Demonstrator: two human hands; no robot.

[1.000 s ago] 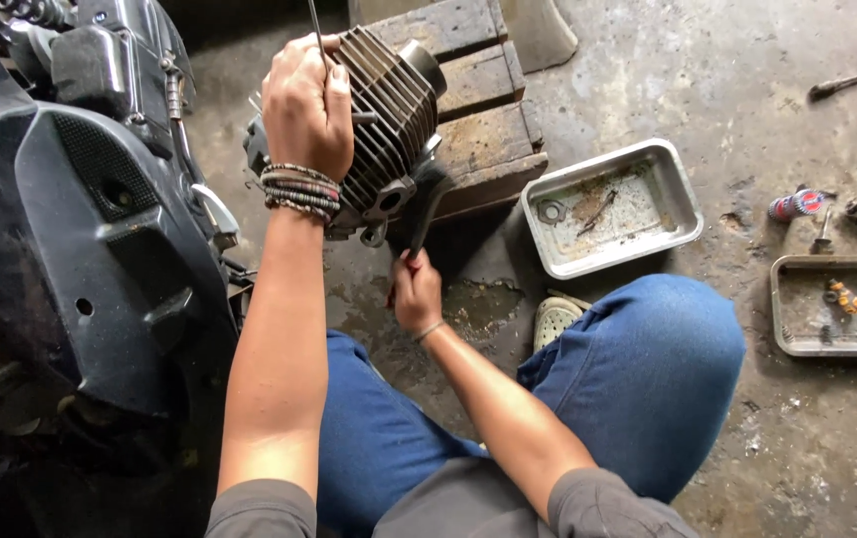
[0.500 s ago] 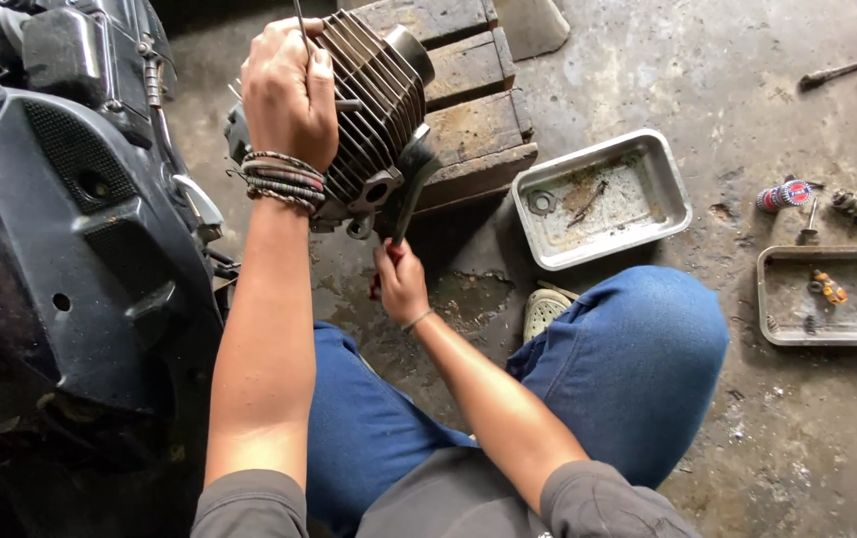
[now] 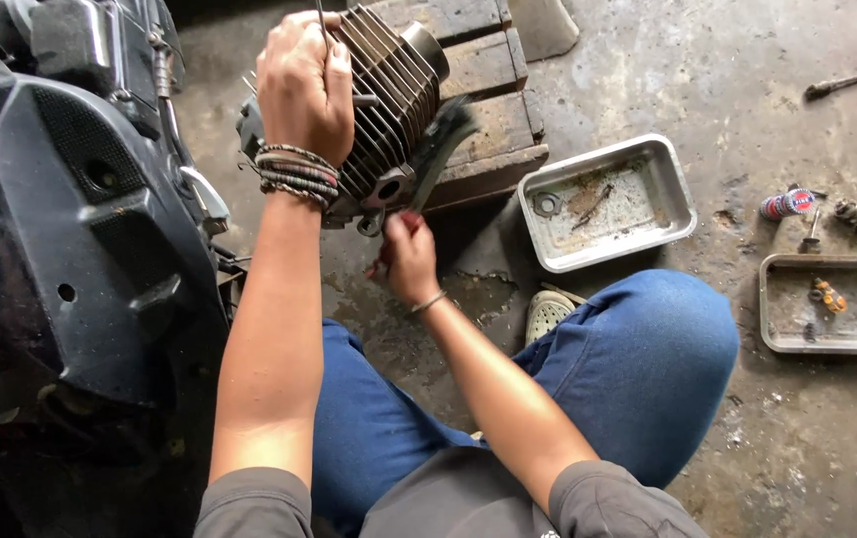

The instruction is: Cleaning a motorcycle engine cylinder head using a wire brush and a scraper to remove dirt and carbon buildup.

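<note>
here, your left hand (image 3: 304,85) is clamped over the top of the grey, finned metal engine cylinder (image 3: 389,100), fingers curled tight around its upper edge, with beaded bracelets (image 3: 297,174) stacked on the wrist. the cylinder sits tilted against the dark motorcycle body (image 3: 80,229) on your left and above the worn wooden pallet (image 3: 493,110) on the stained concrete floor (image 3: 648,60). your right hand (image 3: 407,254) is closed around the handle of a dark brush (image 3: 438,149), whose blurred head lies against the cylinder's fins on the lower right side. just beside the pallet rests a rectangular metal tray (image 3: 608,204) holding a ring-shaped part and some rusty bits. further right lies a second, smaller metal tray (image 3: 827,304) with a small orange piece in it, and near it a small red and blue can (image 3: 785,204). your blue-jeaned knee (image 3: 638,369) is between the two trays.
</note>
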